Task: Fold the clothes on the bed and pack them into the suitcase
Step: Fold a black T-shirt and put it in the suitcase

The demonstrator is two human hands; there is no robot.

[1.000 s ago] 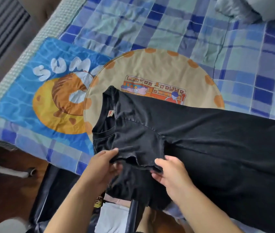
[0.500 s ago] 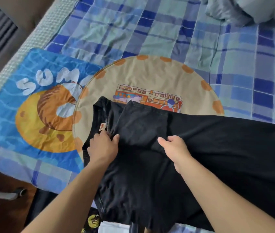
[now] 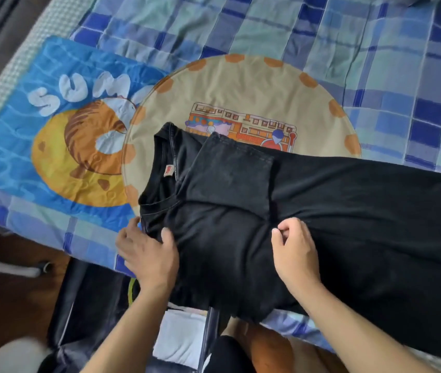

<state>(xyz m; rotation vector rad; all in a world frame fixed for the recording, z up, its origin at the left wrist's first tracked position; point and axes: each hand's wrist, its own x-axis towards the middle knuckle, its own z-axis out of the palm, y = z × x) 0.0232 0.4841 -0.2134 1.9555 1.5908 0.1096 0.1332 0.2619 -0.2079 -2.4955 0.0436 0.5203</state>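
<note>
A black T-shirt [image 3: 348,216] lies across the bed's near edge, collar to the left, with one sleeve folded flat onto its chest. My left hand [image 3: 148,251] grips the shirt's near shoulder edge, thumb on top and fingers under the cloth. My right hand [image 3: 293,247] pinches a fold of the black fabric just below the folded sleeve. Under the bed's edge, an open dark suitcase [image 3: 84,300] sits on the floor with white folded clothing [image 3: 179,337] inside; the shirt hides part of it.
A round beige mat with a bus print [image 3: 240,98] and a blue "SUM" mat with an orange cat [image 3: 60,125] lie on the blue plaid bedspread [image 3: 321,36]. The bed's edge runs at left, above the wooden floor [image 3: 12,297].
Both hands laid the sleeve over the chest, let it go, and drew back toward me. The left now grips the near shoulder edge; the right pinches cloth below the sleeve.
</note>
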